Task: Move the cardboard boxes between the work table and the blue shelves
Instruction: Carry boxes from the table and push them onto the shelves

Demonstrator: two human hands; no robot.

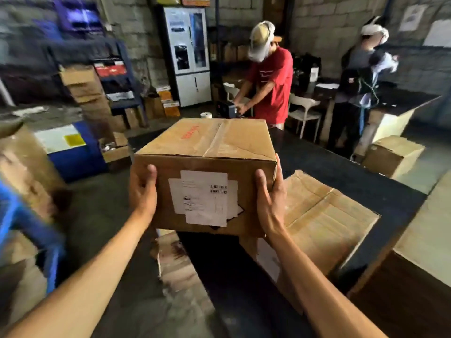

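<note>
A taped cardboard box (206,172) sits at the centre of the frame, matte brown and creased, with white paper labels (203,198) on its near face; the left hand (142,189) grips its left edge and the right hand (269,198) grips its right edge, holding it above the dark worktop (353,181); a flatter, dented box (324,220) lies on the worktop at lower right; a blurred blue shelf frame (29,223) crosses the lower left; a person in a red shirt (271,86) stands beyond the box.

Grey block walls (324,25), white cabinet (188,57), seemingly concrete floor (102,215).
</note>
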